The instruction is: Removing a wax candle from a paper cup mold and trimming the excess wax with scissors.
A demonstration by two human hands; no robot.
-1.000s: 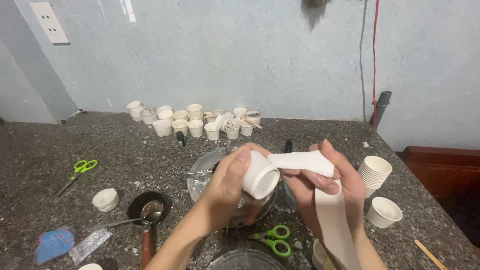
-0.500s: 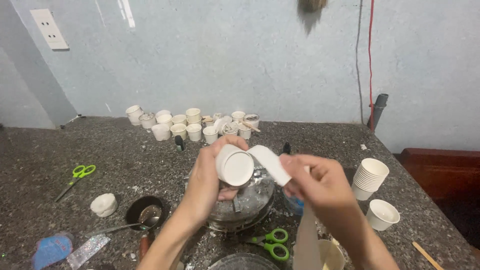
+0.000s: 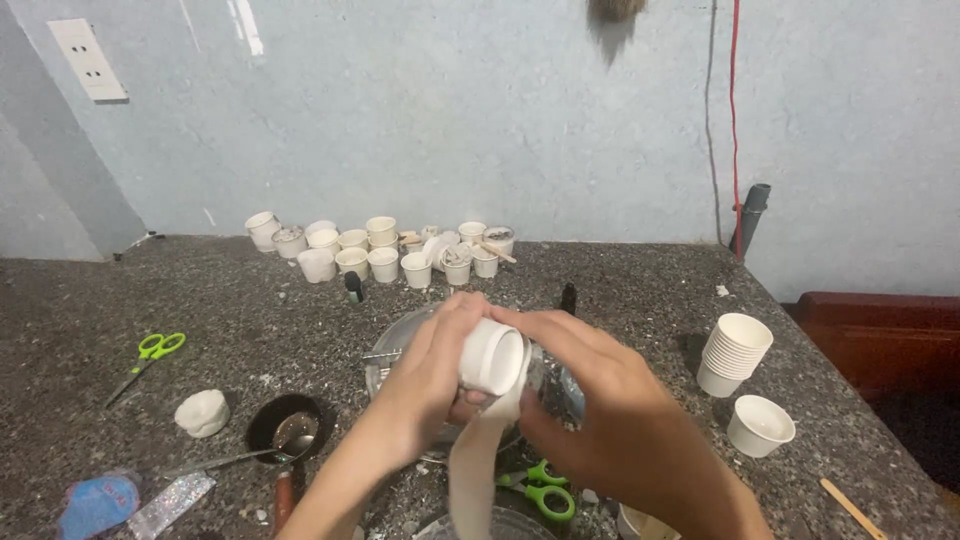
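My left hand [image 3: 425, 385] grips a small white paper cup [image 3: 492, 357] held on its side, its bottom facing the camera. My right hand [image 3: 600, 395] presses against the same cup from the right and holds a long white strip [image 3: 472, 465] that hangs down from the cup. Both hands hover over a clear glass bowl [image 3: 385, 360] on the dark speckled counter [image 3: 640, 290].
Several small white cups [image 3: 380, 250] stand along the back wall. A cup stack [image 3: 735, 352] and a single cup [image 3: 760, 425] are at the right. Green scissors [image 3: 148, 355] lie at the left, another pair [image 3: 540, 490] below my hands. A black pan [image 3: 285, 425], a white lump [image 3: 202, 412] and a wooden stick [image 3: 850, 508] lie nearby.
The strip has gone from sticking out to the right of the cup to hanging straight down beneath it. My right hand has closed in against the cup.
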